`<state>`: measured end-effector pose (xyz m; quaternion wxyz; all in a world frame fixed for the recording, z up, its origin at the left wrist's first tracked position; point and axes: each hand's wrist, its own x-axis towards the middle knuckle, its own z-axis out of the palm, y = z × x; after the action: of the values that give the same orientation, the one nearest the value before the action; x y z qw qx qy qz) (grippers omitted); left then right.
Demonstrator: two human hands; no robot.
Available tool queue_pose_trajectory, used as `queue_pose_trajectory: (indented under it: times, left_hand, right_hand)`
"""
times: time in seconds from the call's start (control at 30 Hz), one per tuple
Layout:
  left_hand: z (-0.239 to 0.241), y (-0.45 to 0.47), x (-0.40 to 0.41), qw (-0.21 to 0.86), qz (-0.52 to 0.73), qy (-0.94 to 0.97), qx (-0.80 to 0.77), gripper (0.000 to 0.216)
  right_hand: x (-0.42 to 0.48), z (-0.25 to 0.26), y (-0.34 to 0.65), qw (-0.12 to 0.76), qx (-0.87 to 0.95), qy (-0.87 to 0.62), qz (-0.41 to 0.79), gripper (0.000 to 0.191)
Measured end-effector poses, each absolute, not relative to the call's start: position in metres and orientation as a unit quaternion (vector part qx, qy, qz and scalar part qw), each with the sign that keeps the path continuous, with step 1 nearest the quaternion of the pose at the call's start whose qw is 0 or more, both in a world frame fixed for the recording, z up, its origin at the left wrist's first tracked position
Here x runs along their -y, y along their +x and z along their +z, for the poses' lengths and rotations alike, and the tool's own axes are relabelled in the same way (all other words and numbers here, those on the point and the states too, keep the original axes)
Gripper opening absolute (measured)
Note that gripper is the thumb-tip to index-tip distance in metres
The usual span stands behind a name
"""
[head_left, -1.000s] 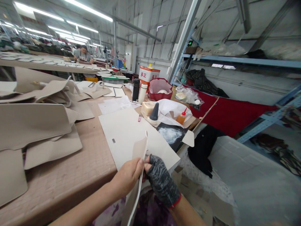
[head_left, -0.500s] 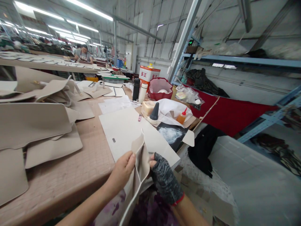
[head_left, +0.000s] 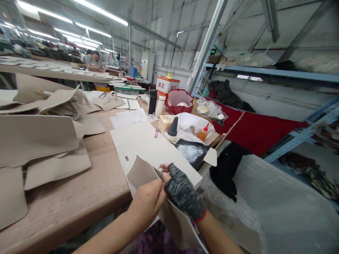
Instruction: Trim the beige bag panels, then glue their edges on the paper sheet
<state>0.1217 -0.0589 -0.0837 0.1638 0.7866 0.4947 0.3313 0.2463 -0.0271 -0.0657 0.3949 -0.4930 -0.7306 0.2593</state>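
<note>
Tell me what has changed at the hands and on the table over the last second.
The beige panel has swung: its upper end leans left now, its lower end right. The left hand and gloved right hand parted, then came together again, the left keeping its grip and shifting right. The off-white board, dark cone and squeeze bottle stayed put.

Over the pale board [head_left: 141,143], the beige panel [head_left: 144,171] looks smooth and matt, like leather; the board is flat and matt too. At the board's near edge, the grey glove [head_left: 182,192] is coarse, marled knit. Left of the board, the table [head_left: 106,169] has a creased covering (faintly shiny). Right of it, the squeeze bottle [head_left: 202,134] looks like translucent plastic.
</note>
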Motion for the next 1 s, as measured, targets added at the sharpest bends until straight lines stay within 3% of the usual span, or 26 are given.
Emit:
queue_pose_trajectory:
  times: [0.17,0.5,0.63,0.7,0.87,1.0]
  left_hand:
    - [-0.082,0.117,0.067,0.162,0.341,0.788,-0.486,0.025]
    - [-0.072,0.109,0.069,0.172,0.388,0.754,-0.502,0.028]
    - [-0.073,0.107,0.049,0.196,0.368,0.71,-0.568,0.03]
    - [-0.072,0.104,0.04,0.199,0.371,0.689,-0.59,0.03]
    - [-0.063,0.098,0.03,0.196,0.385,0.669,-0.605,0.03]
    - [-0.062,0.098,0.03,0.153,0.398,0.673,-0.605,0.03]
  right_hand:
    - [0.011,-0.077,0.259,0.309,0.772,-0.522,0.193,0.017]
    - [-0.023,-0.096,0.279,0.347,0.721,-0.554,0.232,0.015]
    - [0.009,-0.079,0.269,0.39,0.748,-0.465,0.269,0.05]
    - [0.029,-0.068,0.268,0.381,0.771,-0.425,0.282,0.056]
    - [0.055,-0.061,0.28,0.246,0.781,-0.46,0.344,0.022]
    - [0.044,-0.076,0.295,0.232,0.781,-0.474,0.333,0.025]
